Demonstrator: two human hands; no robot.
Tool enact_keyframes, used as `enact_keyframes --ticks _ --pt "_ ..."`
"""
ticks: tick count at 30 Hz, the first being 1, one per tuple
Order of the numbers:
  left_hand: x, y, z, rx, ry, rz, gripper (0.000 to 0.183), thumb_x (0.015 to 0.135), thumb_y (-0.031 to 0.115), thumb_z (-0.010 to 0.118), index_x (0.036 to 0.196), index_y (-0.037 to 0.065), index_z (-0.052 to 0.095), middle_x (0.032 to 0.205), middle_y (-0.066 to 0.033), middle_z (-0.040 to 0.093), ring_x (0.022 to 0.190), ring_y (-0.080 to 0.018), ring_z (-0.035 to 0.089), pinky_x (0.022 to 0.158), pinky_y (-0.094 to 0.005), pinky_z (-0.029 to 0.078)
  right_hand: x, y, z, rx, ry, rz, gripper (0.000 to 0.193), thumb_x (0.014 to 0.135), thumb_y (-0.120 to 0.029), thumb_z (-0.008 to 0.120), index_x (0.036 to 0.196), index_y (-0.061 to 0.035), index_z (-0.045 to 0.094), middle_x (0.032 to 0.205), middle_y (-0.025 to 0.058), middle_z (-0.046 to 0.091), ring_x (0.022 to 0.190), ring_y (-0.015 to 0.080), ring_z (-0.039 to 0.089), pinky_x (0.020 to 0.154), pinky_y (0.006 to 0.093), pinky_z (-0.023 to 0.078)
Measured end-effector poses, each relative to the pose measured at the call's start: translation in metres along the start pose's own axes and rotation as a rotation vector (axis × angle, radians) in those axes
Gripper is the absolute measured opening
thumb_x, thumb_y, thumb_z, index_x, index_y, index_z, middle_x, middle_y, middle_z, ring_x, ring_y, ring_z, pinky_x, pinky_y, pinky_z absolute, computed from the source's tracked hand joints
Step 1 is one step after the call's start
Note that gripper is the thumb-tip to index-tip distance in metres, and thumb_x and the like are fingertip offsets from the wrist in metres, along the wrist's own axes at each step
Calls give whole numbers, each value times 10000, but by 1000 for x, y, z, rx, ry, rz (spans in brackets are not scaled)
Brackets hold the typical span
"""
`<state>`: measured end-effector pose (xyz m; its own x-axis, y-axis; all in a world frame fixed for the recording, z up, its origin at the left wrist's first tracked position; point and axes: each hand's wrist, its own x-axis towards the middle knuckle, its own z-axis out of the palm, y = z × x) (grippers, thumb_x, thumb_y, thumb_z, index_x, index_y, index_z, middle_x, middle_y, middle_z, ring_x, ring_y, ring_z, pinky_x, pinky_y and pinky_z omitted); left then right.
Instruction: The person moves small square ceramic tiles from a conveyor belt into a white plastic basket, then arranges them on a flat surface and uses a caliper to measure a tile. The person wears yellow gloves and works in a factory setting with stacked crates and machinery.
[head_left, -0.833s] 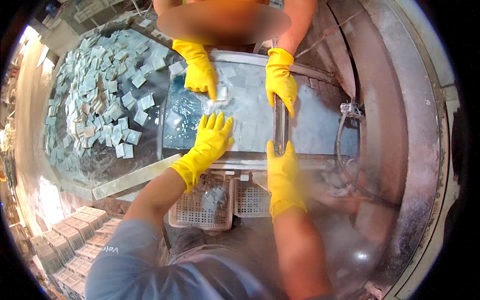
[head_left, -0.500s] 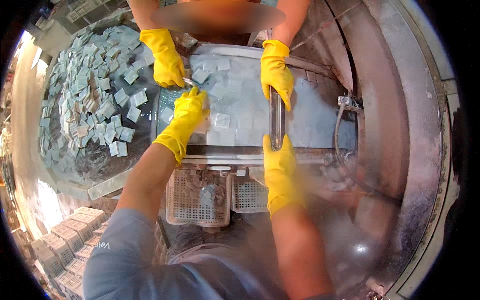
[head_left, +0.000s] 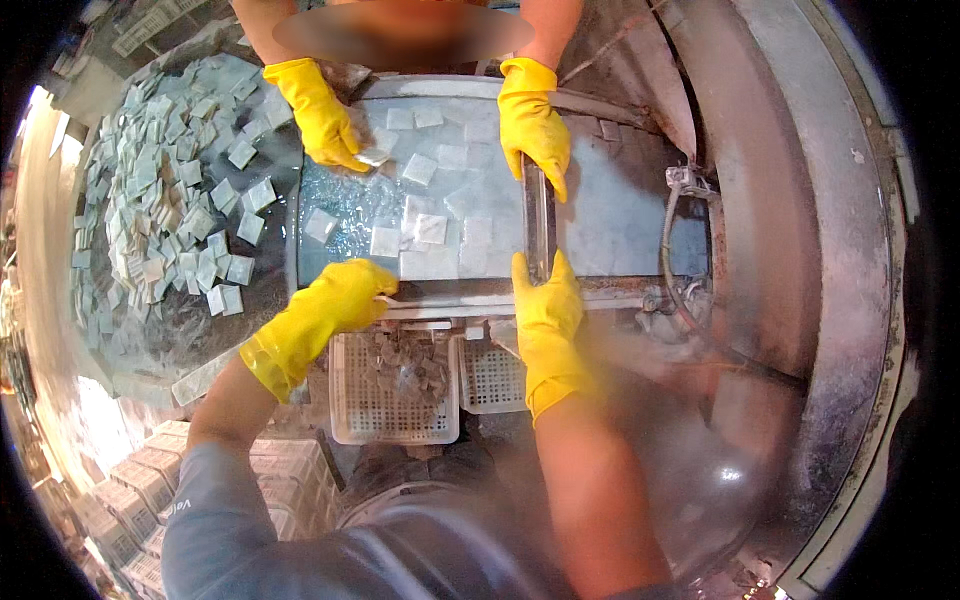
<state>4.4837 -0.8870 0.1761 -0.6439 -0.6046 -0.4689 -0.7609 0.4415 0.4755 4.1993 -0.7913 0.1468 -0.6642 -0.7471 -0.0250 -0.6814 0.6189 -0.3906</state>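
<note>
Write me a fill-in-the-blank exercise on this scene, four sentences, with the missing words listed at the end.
1. The person's right hand wears a glove coloured ____.
2. That hand is at the near end of the metal bar, and a co-worker's hand is at its ____ end.
3. In the picture, the heap of tiles lies to the ____ of the wet table.
4. The hose curves down on the picture's ____ side of the bar.

Missing words: yellow; far; left; right.

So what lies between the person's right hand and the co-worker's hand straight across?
The head view shows a narrow bar between the right hand and the co-worker's hand.
</note>
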Motion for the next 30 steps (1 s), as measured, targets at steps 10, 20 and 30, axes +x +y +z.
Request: enact_keyframes --ticks 10,20,30 --pt "129 12 26 186 469 -3 366 826 261 795 1139 87 716 1125 -208 727 974 -414 715 861 -491 574 2 8 5 33 24 -1 780 885 -636 710 1379 -35 643 1278 228 710 1141 418 684 985 487 541" --pt "53 -68 4 87 900 43 109 933 144 694 1017 86 730 999 -164 738 932 -392 705 772 -476 564 2 2 2 36 21 -2 772 887 -619 712 1371 -22 645 1233 240 721 1124 414 689 973 482 545" --pt "86 -70 55 367 767 -159 708 973 377 637 1593 116 417 1596 -259 422 1467 -485 385 1212 -619 273 -1 6 5 4 33 33 791 882 -643 708 1372 -25 647 1274 242 707 1166 418 674 1002 478 537"
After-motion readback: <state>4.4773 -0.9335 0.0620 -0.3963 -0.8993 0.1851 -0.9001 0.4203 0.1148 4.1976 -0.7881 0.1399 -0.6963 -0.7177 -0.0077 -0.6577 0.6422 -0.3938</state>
